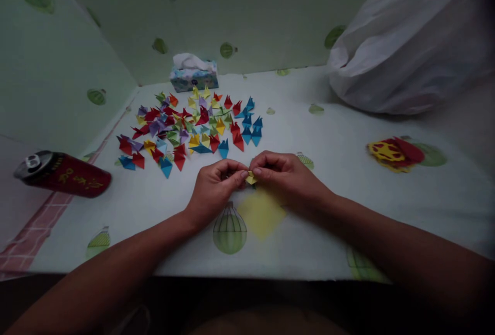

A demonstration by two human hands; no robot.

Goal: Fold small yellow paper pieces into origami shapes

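Observation:
Between my fingertips is a small folded piece of yellow paper point(251, 177), held just above the table. My left hand point(218, 183) pinches its left side between thumb and forefinger. From the other side, my right hand point(288, 175) grips it the same way, fingers curled. Below the hands a flat yellow paper sheet point(263, 217) lies on the table, partly under my right wrist. Beyond my left hand spreads a cluster of folded paper cranes point(185, 129) in red, blue, yellow, green, purple and orange.
A tissue box point(194, 76) stands behind the cranes against the wall. A dark red can point(64, 174) is at the left. A large white plastic bag point(398, 51) fills the back right, with a red and yellow object point(396, 153) in front of it. The table's front edge point(247, 276) runs below my forearms.

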